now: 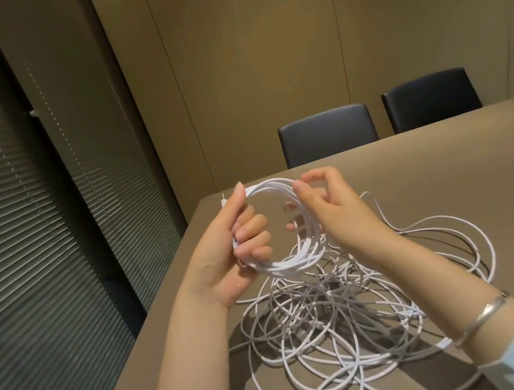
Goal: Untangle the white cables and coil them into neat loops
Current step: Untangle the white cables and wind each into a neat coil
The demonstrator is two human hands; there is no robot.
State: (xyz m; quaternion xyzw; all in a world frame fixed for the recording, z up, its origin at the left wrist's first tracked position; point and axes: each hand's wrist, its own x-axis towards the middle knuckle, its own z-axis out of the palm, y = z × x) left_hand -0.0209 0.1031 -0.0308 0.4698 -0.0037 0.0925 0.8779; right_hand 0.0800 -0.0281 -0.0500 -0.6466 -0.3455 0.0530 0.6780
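brown table (pixel 450 167), coil (pixel 289 258) gripped between left hand (pixel 234 250), right hand (pixel 329 206)

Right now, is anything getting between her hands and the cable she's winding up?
Nothing visible does. The left hand grips one side of the coil and the right hand pinches its top. The tangled pile lies below on the table.

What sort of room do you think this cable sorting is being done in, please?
Probably an office meeting room: a long table with dark chairs along its far side, plain panelled walls, and blinds on the left.
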